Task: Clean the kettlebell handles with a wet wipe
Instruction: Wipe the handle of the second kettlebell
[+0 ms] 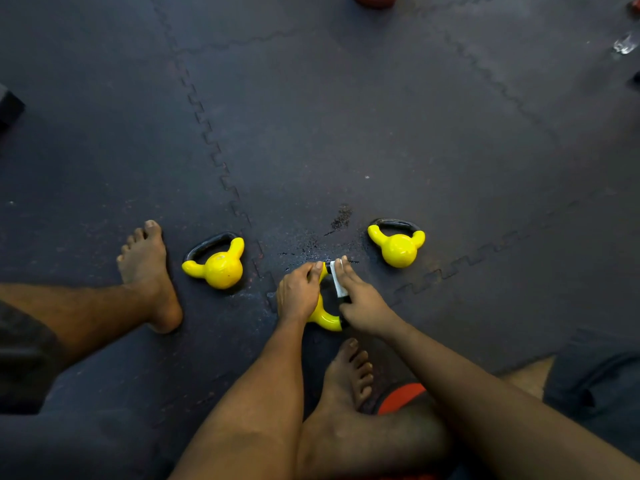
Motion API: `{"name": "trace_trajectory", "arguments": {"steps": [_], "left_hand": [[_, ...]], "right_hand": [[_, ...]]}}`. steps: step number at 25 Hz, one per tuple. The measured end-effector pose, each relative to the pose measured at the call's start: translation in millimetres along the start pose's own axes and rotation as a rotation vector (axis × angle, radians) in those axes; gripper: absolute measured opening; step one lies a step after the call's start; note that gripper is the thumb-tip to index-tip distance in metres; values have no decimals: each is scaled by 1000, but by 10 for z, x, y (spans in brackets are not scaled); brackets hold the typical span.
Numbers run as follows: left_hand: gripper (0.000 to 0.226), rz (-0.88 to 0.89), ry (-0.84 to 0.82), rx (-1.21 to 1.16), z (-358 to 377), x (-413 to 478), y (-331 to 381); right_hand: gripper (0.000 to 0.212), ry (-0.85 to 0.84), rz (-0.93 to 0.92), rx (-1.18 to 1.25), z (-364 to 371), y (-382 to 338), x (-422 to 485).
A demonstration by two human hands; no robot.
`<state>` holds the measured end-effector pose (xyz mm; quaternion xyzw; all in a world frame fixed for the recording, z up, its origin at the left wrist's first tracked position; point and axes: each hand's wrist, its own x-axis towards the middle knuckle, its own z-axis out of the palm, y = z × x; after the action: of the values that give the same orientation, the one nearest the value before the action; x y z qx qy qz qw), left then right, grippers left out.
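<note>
Where the interlocking seams of the dark rubber floor mats (346, 116) cross, jigsaw-edged joints run from 12 o'clock down toward the centre and off toward 3 o'clock, and the whole surface is matte, blue-grey and speckled. A patch of wet or scuffed dark marks (341, 216) lies just above the hands, near the middle of the view. At about 6 o'clock from those marks, the left hand (298, 296) is closed over the yellow body of a kettlebell (323, 318) tipped on the floor, thumb and fingers wrapped around it. Just beside it, the right hand (363, 306) presses a folded white wet wipe (337, 277) against that kettlebell's black handle, fingers extended along the wipe and pinching it to the bar. A second yellow kettlebell (218, 266) lies on the mat at 9 o'clock from the hands, its black handle pointing up and left, close to a bare foot (150, 275). A third yellow kettlebell (398, 249) sits at 2 o'clock from the hands, its handle toward the top of the view. Another bare foot (349, 375) rests at 6 o'clock, between the two forearms. Far off at 12 o'clock a reddish round object (375, 0) is cut by the edge, and at 2 o'clock, near the corner, something clear and shiny (625, 45) lies on the floor; what it is cannot be told.
</note>
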<state>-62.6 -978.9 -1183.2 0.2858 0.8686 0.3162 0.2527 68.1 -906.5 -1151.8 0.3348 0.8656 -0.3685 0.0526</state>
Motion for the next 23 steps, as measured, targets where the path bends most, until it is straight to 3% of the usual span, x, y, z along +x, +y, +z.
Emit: {"name": "trace_trajectory", "arguments": {"steps": [7,11,14,20,23], "left_hand": [[40,14,2,39,50,-8,4],[41,27,5,25,42,13,-35],[40,15,18,14,29,21,-27],[40,24,16,36,64,0,-11],[38,33,14,32,62,21,-43]], "right_hand": [[92,-22,14,-88,184,-8,-222],[84,-61,158,102,-64,-165,78],[84,9,220,241,-30,-222,30],[81,155,220,0,388,-242,-226],[71,169,219,25,334,-320,1]]}}
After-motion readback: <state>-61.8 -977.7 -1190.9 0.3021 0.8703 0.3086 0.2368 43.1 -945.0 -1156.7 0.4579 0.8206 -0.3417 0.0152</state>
